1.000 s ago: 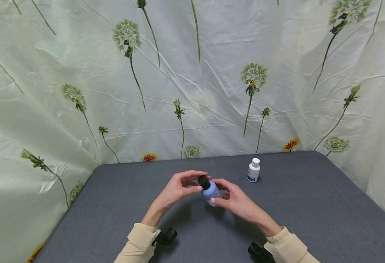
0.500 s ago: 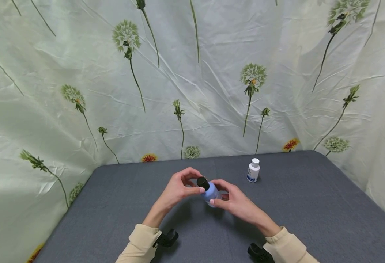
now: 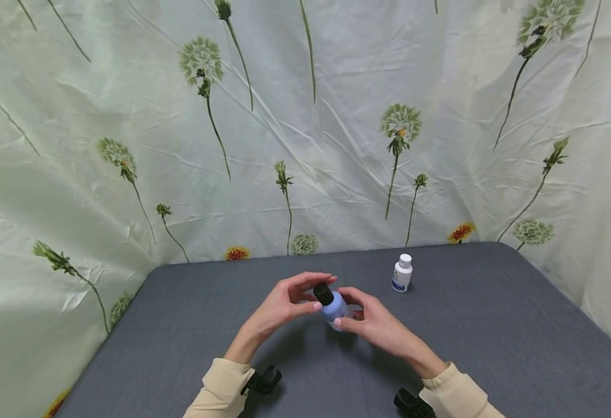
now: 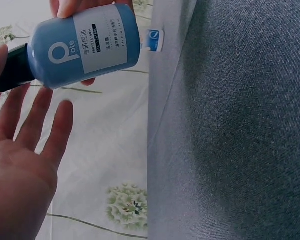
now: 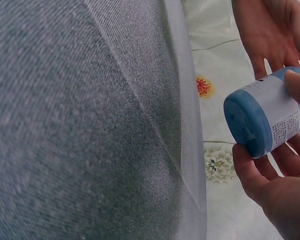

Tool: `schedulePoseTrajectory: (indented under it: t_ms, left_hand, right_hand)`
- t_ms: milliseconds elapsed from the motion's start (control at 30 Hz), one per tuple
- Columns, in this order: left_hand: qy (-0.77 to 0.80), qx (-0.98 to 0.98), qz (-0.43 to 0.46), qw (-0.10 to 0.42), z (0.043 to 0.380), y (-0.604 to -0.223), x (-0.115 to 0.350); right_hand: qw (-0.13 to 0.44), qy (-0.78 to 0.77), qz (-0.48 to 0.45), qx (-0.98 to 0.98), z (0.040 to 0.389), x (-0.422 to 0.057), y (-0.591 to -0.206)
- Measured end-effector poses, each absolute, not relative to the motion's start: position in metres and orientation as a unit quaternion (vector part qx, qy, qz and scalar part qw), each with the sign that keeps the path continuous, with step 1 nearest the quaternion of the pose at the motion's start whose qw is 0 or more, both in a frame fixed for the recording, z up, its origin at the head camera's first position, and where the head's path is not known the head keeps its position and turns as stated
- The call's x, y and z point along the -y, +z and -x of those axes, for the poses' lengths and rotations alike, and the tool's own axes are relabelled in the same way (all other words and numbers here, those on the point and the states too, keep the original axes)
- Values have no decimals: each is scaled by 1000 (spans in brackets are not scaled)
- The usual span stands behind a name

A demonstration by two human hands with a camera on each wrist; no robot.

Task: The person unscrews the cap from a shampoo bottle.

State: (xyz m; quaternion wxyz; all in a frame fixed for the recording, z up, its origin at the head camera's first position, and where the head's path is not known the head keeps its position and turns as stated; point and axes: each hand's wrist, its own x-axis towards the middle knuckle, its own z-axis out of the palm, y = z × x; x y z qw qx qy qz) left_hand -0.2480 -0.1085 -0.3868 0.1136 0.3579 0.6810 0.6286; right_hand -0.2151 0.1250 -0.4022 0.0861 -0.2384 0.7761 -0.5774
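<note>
A small blue bottle (image 3: 333, 308) with a white label and a black cap (image 3: 323, 294) is held tilted above the table, its cap toward the left. My right hand (image 3: 380, 323) grips the bottle body, thumb on the near side and fingers round the far side. At the cap is my left hand (image 3: 279, 303), its thumb right against the cap's side. Its fingers stretch out past the cap, fairly straight and spread in the left wrist view. The label (image 4: 101, 40) faces the left wrist camera, and the bottle's base (image 5: 246, 125) shows in the right wrist view.
A white pill bottle (image 3: 401, 274) with a blue-marked label stands upright farther back, right of the hands. Dark grey cloth covers the table (image 3: 190, 325). Behind it hangs a pale curtain (image 3: 336, 145) printed with dandelions.
Half a second ago the left fingers were bent near the cap; now they extend past it. The right hand keeps its grip, and the bottle has barely moved. The white bottle stays put.
</note>
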Motion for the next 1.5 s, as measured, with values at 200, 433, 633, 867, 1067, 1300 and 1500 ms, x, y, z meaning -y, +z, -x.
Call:
schedulePoseTrajectory:
  t_ms: [200, 433, 633, 867, 1067, 1300, 1500]
  left_hand:
    - [631, -683, -350, 116, 248, -388, 111]
    - [609, -721, -325, 66, 246, -386, 108]
    - [604, -738, -299, 40, 241, -380, 105]
    - [598, -746, -291, 23, 248, -391, 103]
    - [602, -728, -325, 36, 248, -389, 101]
    - [620, -699, -353, 58, 249, -390, 102]
    - [621, -699, -348, 63, 249, -391, 103]
  right_hand:
    - [93, -589, 241, -766, 214, -125, -403]
    - [90, -587, 244, -766, 215, -124, -403]
    - [86, -585, 240, -770, 216, -124, -405]
    - [80, -584, 240, -771, 215, -124, -405]
    - [69, -575, 231, -782, 216, -126, -403]
    - [59, -574, 237, -782, 217, -128, -405]
    - [56, -577, 243, -778, 218, -128, -406]
